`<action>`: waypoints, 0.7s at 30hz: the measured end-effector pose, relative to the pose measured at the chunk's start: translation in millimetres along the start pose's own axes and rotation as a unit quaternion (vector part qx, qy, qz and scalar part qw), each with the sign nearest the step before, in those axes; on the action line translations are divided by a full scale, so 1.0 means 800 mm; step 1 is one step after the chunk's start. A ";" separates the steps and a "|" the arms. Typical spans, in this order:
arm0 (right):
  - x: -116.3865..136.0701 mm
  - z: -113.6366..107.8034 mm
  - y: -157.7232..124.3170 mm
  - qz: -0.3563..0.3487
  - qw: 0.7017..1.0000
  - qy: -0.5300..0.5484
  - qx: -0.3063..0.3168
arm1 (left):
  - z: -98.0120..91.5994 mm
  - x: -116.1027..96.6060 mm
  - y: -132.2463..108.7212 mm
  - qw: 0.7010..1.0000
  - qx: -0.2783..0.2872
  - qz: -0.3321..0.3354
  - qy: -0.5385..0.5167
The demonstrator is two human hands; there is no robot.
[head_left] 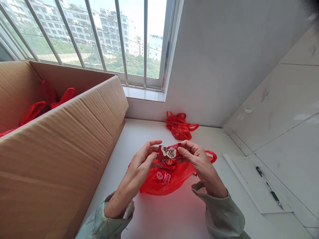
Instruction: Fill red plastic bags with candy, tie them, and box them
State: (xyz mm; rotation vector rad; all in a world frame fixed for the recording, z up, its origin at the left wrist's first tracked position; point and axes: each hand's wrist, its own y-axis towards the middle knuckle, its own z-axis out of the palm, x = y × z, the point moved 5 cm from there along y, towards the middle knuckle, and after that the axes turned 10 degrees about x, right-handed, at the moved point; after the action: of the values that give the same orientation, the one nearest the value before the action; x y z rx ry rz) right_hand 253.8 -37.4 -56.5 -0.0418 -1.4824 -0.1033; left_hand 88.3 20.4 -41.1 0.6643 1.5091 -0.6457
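My right hand [198,157] pinches a dark red candy packet [169,151] between thumb and fingers; pale lettering covers its front. At the packet's left end is my left hand [141,162], its fingers apart and curved around that side; whether they touch it I cannot tell. Below both hands a red plastic bag [159,190] lies spread open on the white table [165,217]. Several small red wrapped candies [163,176] show inside it, and a round red-wrapped piece [170,162] sits just under the packet, partly covered.
A large cardboard box [99,113] holding red bags [37,111] stands on the left. More red bags [179,126] lie by the wall. To the right are a paper sheet [245,179], a pen [274,196], a black cap [259,171] and a clear bottle [233,124]. A barred window is behind.
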 end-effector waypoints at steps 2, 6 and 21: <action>0.002 0.004 -0.001 0.005 1.000 -0.008 0.011 | -0.002 0.000 0.000 1.000 -0.004 -0.006 0.018; 0.005 0.013 -0.003 0.010 0.999 -0.025 0.043 | -0.001 0.003 0.002 0.995 0.005 0.004 0.096; 0.015 0.014 -0.009 -0.037 0.997 -0.068 0.013 | -0.001 0.006 -0.001 1.000 0.013 -0.005 0.018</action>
State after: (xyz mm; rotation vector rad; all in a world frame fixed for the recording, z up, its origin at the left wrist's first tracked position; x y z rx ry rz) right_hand 243.0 -44.2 -43.7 0.0284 -1.6206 -0.1428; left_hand 87.3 20.6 -45.5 0.6917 1.5399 -0.6651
